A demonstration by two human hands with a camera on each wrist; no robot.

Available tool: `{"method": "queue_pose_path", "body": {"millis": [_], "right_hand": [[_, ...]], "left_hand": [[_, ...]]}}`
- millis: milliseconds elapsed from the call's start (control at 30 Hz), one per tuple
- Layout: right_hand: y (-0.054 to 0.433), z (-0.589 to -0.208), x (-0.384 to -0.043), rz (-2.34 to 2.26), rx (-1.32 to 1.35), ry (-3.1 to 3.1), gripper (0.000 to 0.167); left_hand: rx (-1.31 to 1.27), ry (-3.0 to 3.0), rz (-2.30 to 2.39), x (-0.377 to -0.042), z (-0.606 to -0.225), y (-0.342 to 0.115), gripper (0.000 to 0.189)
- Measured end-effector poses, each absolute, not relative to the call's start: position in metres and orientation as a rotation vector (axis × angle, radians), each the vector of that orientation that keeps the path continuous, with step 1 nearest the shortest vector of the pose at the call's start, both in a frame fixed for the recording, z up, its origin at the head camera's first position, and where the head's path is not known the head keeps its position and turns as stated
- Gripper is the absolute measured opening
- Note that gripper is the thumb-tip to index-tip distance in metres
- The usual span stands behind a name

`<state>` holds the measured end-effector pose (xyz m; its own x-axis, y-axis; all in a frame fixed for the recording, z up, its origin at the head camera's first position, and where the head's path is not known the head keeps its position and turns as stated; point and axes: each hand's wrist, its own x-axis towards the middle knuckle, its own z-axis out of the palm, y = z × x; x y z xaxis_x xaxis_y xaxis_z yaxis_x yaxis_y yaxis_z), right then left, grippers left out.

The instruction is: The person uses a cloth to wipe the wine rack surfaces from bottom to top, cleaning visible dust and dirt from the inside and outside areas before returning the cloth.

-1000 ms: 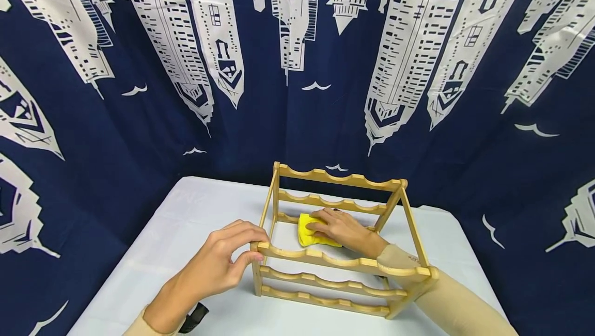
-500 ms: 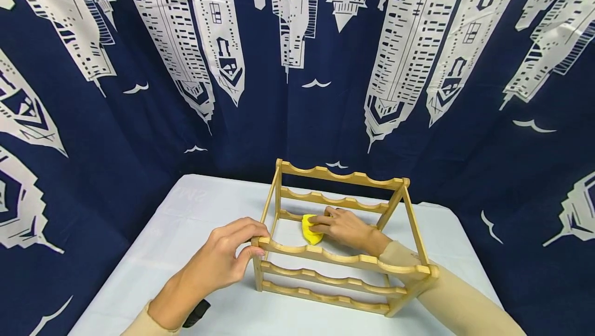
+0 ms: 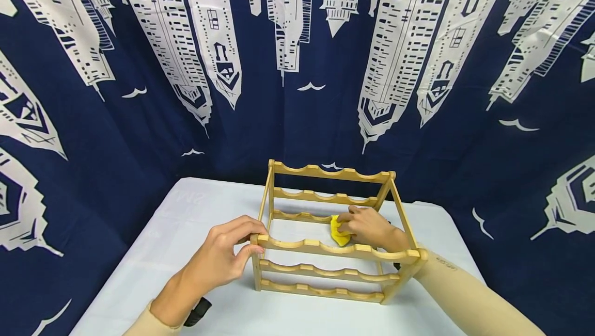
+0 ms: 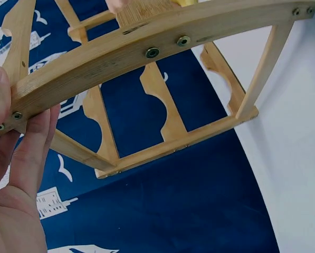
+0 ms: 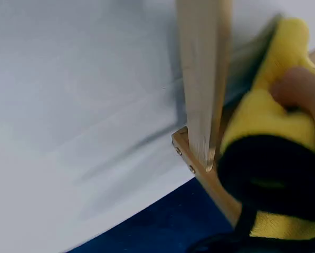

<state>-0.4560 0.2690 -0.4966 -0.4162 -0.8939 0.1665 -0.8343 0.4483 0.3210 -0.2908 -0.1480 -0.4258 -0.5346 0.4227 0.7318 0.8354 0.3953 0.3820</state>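
Note:
A light wooden wine rack (image 3: 311, 246) with scalloped rails stands on the white-covered table. My left hand (image 3: 220, 256) grips its near left top corner, thumb in front and fingers over the rail. In the left wrist view that hand (image 4: 22, 168) holds the end of a screwed wooden bar (image 4: 104, 59). Inside the rack, towards its right side, my right hand (image 3: 369, 226) holds a crumpled yellow cloth (image 3: 340, 233) near the back lower rail. The right wrist view shows the cloth (image 5: 270, 116) with dark edging, bunched beside an upright; much of that hand is out of frame.
The white table cover (image 3: 186, 222) spreads around the rack. Behind it hangs a navy curtain (image 3: 321, 129) printed with upside-down white buildings and birds. A black wrist device (image 3: 197, 313) shows beneath the left wrist. The right forearm (image 3: 465, 279) passes through the rack's right end.
My right hand has slid rightward inside the rack with the yellow cloth, which looks more bunched. The left hand keeps its hold on the corner. The head view has shifted slightly.

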Motion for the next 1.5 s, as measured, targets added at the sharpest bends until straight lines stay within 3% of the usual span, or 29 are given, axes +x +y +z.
{"method": "queue_pose_path", "body": {"millis": [267,500,733,1500], "right_hand": [[0.270,-0.496,-0.458,0.213,1.556,-2.184,0.049],[0.248,-0.485,-0.468,0.391,1.577,-1.894,0.035],[0.222,-0.480,-0.482,0.540,1.576,-1.863,0.034],[0.202,-0.504,-0.498,0.345,1.240,-1.840,0.039]], "left_hand": [[-1.072,-2.125,-1.031,-0.292,-0.427,-0.150,0.041],[-1.077,-2.133,-1.026,-0.292,-0.426,-0.149,0.040],[-1.071,-2.136,-1.007,-0.291,-0.427,-0.150,0.038],[-1.058,-2.179,-1.010,-0.289,-0.424,-0.149,0.036]]}}
